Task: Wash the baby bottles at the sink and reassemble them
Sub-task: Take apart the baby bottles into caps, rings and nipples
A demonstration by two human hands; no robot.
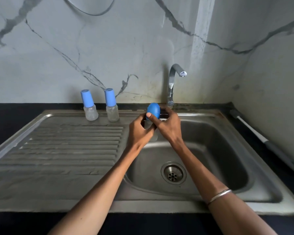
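Note:
A third baby bottle with a blue cap [153, 110] is held tilted over the left rim of the sink basin [210, 150]. My left hand [139, 131] grips its clear body, thumb up against the cap. My right hand [168, 126] curls round the cap and neck from the right. Most of the clear body is hidden between my hands. Two more capped baby bottles stand upright at the back of the drainboard, one on the left [89, 106] and one on the right [111, 105].
The chrome tap [174, 82] rises behind the basin and no water runs from it. The drain [173, 173] sits in the basin floor. The ribbed drainboard [66, 146] spreads to the left. A long white and grey handled tool [261, 138] lies on the dark counter at right.

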